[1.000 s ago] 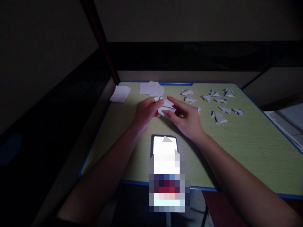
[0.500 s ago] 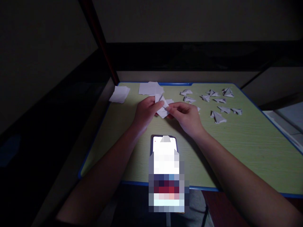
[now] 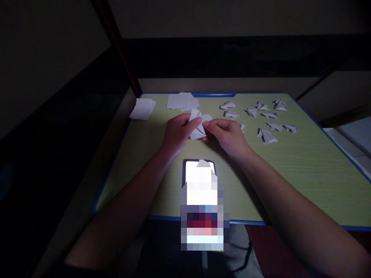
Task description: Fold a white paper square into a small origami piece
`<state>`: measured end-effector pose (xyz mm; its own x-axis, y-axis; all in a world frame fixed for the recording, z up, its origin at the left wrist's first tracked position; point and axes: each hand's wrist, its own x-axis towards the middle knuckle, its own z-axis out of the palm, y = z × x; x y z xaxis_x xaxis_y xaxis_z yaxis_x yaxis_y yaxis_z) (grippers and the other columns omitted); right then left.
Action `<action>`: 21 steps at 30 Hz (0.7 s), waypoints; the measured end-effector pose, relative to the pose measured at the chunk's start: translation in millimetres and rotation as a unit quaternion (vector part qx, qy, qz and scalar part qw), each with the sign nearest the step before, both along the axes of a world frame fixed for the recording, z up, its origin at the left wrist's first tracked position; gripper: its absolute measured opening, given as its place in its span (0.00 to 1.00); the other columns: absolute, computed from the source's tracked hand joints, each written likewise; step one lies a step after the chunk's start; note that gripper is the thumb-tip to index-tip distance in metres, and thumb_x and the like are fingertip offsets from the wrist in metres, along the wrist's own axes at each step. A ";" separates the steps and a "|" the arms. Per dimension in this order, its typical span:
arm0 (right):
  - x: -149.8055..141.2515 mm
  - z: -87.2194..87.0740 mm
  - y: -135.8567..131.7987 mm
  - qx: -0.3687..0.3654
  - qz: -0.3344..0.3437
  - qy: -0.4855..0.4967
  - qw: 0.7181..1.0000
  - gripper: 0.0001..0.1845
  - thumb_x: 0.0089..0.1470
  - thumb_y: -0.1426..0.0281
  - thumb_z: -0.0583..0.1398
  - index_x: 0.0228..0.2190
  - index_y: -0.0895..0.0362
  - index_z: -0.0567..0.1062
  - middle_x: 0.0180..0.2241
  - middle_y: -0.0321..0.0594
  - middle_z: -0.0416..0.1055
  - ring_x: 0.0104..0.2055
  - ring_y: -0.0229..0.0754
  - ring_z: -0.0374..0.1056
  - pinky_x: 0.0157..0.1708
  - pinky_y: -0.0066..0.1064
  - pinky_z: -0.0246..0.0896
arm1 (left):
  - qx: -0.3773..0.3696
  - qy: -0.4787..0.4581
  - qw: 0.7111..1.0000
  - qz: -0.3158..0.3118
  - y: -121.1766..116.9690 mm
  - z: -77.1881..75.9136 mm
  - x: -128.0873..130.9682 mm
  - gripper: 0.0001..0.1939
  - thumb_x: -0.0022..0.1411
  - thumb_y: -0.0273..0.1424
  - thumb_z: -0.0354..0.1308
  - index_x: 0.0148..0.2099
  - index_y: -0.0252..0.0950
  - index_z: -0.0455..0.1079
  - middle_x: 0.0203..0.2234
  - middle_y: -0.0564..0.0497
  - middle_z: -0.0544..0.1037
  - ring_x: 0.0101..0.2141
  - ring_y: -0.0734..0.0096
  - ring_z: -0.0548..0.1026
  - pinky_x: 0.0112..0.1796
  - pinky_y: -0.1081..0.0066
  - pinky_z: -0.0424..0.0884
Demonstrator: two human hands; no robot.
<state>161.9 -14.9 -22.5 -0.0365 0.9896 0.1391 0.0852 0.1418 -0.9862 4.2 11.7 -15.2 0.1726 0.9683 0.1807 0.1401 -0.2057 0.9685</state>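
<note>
Well, held one small white folded paper (image 3: 196,133) in both hands, out past the top end of the phone (image 3: 199,177) and over the green surface (image 3: 156,185). Gripped the near-left side of it with the left hand (image 3: 177,132), thumb lying flat on top and pointing in to the middle. Pinched the right side with the right hand (image 3: 229,136), thumb on top by the edge and fingers tucked below. Had both hands closed on the paper, with thumbs close together but apart. Showed slanted folds and a pointy top corner on the paper. Could not tell the shape of the part hidden under the fingers.

Had the phone lying between the two arms, at the near edge of the surface, with a bright white screen. Could not make out the low part of the phone, all covered in big blurry squares.

Had one pile of white paper (image 3: 142,108) at the far left corner, a bit messy. Had more white sheets (image 3: 181,101) just right of that pile, by the far edge and beyond the left hand. Had lots of little folded paper shapes (image 3: 266,136) spread out on the far right part, some close together, one half hidden behind the right hand. Saw a blue rim (image 3: 213,95) around the surface and dark walls behind.
</note>
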 end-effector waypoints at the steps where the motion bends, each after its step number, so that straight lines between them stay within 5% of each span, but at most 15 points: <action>1: 0.2 -0.3 0.1 -0.003 0.006 0.001 1.000 0.17 0.52 0.56 0.65 0.24 0.58 0.78 0.20 0.35 0.72 0.22 0.34 0.63 0.25 0.28 0.56 | 0.001 0.002 1.000 -0.003 0.0 -0.3 -0.2 0.14 0.56 0.40 0.59 0.27 0.34 0.69 0.20 0.54 0.71 0.23 0.76 0.68 0.24 0.75 0.61; 15: 1.5 3.0 -0.4 -0.017 0.022 -0.013 1.000 0.18 0.51 0.56 0.66 0.23 0.58 0.77 0.18 0.34 0.70 0.20 0.32 0.60 0.22 0.28 0.52 | -0.016 -0.019 0.999 -0.046 -0.6 -1.1 -1.3 0.11 0.55 0.37 0.58 0.29 0.34 0.71 0.22 0.53 0.73 0.25 0.75 0.69 0.27 0.74 0.63; 21: 1.4 8.7 -2.0 -0.023 0.023 -0.029 0.999 0.17 0.47 0.58 0.68 0.21 0.59 0.76 0.16 0.33 0.68 0.19 0.31 0.57 0.20 0.27 0.48 | -0.004 0.044 0.999 -0.021 -2.1 3.1 -0.2 0.17 0.58 0.42 0.57 0.25 0.35 0.69 0.18 0.55 0.68 0.22 0.76 0.64 0.24 0.72 0.57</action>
<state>163.3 -16.9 -13.8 -0.0880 0.9920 0.0905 0.1376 0.1021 -0.9852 4.0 9.6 -12.0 0.2276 0.9612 0.1559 0.2169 -0.2061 0.9542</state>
